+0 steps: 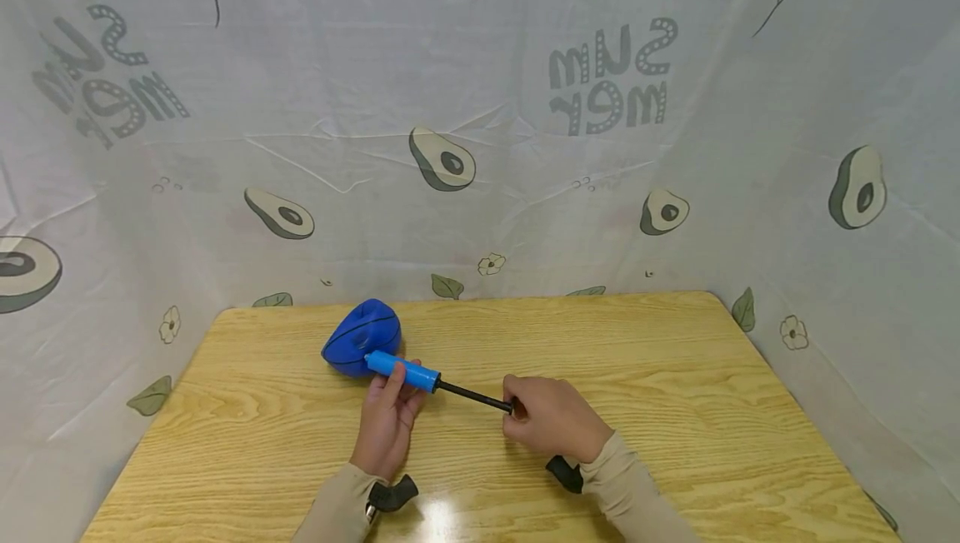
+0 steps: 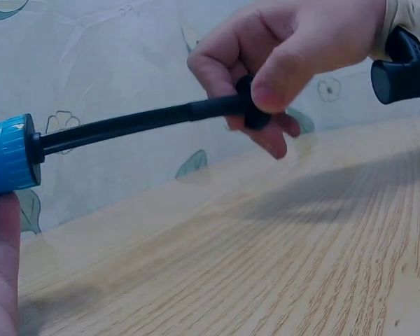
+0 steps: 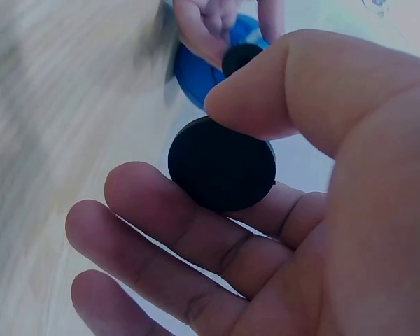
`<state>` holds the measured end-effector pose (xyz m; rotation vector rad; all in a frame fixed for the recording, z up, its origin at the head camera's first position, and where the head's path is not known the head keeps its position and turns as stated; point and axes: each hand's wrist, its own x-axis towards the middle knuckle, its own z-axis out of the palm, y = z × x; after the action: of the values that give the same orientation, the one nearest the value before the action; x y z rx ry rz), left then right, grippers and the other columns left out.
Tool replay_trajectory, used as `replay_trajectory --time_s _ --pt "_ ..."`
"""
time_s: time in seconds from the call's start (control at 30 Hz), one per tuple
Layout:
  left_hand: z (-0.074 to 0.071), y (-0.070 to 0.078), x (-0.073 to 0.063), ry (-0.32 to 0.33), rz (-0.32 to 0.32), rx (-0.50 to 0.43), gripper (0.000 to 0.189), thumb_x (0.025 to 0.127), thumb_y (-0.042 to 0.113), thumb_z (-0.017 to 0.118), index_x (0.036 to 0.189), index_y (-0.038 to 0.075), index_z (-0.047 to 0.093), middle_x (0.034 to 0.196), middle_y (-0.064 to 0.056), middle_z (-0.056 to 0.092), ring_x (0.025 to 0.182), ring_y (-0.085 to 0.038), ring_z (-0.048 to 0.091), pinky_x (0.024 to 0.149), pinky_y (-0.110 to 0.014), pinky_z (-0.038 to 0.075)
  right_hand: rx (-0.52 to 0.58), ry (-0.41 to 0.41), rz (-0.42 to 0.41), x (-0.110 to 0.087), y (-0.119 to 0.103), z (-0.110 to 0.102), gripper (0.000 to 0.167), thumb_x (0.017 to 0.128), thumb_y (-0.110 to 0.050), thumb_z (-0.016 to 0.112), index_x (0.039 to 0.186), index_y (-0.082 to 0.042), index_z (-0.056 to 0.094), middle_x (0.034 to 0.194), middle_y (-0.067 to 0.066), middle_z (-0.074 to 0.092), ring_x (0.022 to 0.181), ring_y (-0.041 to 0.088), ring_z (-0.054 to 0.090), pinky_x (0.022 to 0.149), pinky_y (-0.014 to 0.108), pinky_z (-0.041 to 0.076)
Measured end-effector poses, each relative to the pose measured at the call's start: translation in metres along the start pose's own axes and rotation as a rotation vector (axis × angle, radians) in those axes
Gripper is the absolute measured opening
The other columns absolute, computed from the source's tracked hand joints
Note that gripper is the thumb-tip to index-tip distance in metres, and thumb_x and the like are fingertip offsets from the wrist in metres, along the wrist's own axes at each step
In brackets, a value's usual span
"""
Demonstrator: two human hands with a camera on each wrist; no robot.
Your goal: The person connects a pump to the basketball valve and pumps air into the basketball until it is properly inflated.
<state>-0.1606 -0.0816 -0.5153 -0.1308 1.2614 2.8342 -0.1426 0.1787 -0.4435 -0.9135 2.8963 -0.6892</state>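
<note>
A light-blue hand pump (image 1: 403, 371) with a black rod (image 1: 474, 396) is held between both hands. My left hand (image 1: 385, 425) grips the blue barrel, thumb over the top. With its rod drawn far out of the barrel, the pump's round black handle end (image 3: 222, 164) is pinched by my right hand (image 1: 551, 416) between thumb and fingers. A dark-blue, partly deflated ball (image 1: 365, 335) with black seams sits dented on the table, at the barrel's far end. That end overlaps the ball in the head view, and the point where they meet is hidden.
The wooden table (image 1: 675, 360) reaches back to a pale curtain (image 1: 360, 151) printed with avocados and leaves, which also hangs along both sides. Black curved camera mounts (image 1: 393, 493) sit at both wrists, below the beige sleeves.
</note>
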Motion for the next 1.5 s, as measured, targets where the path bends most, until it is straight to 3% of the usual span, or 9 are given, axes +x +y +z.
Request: replay_trajectory --time_s 0.23,0.4,0.73,1.17,1.37,1.5 --pt "0.0 0.001 0.0 0.013 0.028 -0.03 0.041 0.111 0.027 0.05 0.141 0.005 0.035 0.125 -0.009 0.059 0.108 -0.013 0.065 0.093 -0.026 0.058 -0.003 -0.014 -0.016 0.001 0.0 -0.003 0.009 0.095 -0.017 0.067 0.09 -0.02 0.06 0.066 -0.015 0.049 0.053 0.001 0.04 0.049 0.021 0.037" --pt "0.001 0.001 0.0 0.024 0.024 -0.035 0.045 0.111 0.027 0.049 0.146 0.005 0.03 0.123 -0.006 0.061 0.109 -0.012 0.066 0.094 -0.026 0.058 -0.019 -0.015 -0.049 0.001 0.0 -0.004 0.013 0.095 -0.02 0.071 0.088 -0.022 0.061 0.068 -0.016 0.049 0.054 0.001 0.042 0.049 0.021 0.039" --pt "0.001 -0.004 -0.003 -0.026 0.022 -0.008 0.042 0.11 0.027 0.053 0.141 0.005 0.035 0.127 -0.006 0.063 0.112 -0.013 0.067 0.095 -0.026 0.058 -0.059 -0.023 -0.094 0.002 0.003 -0.003 0.014 0.097 -0.028 0.075 0.092 -0.022 0.063 0.071 -0.017 0.05 0.056 -0.001 0.043 0.049 0.02 0.038" --pt "0.011 -0.017 -0.011 -0.115 -0.058 0.136 0.054 0.111 0.022 0.051 0.15 -0.006 0.027 0.127 -0.006 0.067 0.116 -0.016 0.068 0.098 -0.029 0.057 -0.026 -0.069 -0.127 0.006 -0.003 0.003 0.02 0.097 -0.036 0.074 0.089 -0.025 0.059 0.07 -0.019 0.048 0.056 -0.003 0.041 0.048 0.017 0.034" --pt "0.014 -0.021 -0.014 -0.199 -0.123 0.199 0.059 0.111 0.023 0.052 0.152 -0.007 0.025 0.137 -0.015 0.062 0.132 -0.029 0.059 0.101 -0.033 0.056 0.023 -0.083 -0.139 0.007 -0.007 0.008 0.022 0.099 -0.034 0.072 0.088 -0.024 0.055 0.069 -0.017 0.046 0.055 -0.003 0.039 0.049 0.016 0.03" --pt "0.015 -0.02 -0.015 -0.235 -0.152 0.226 0.056 0.111 0.024 0.053 0.15 -0.007 0.028 0.14 -0.018 0.061 0.13 -0.03 0.061 0.1 -0.033 0.057 0.04 -0.094 -0.152 0.007 -0.007 0.01 0.021 0.1 -0.033 0.071 0.089 -0.023 0.055 0.069 -0.016 0.046 0.055 -0.003 0.04 0.049 0.017 0.031"
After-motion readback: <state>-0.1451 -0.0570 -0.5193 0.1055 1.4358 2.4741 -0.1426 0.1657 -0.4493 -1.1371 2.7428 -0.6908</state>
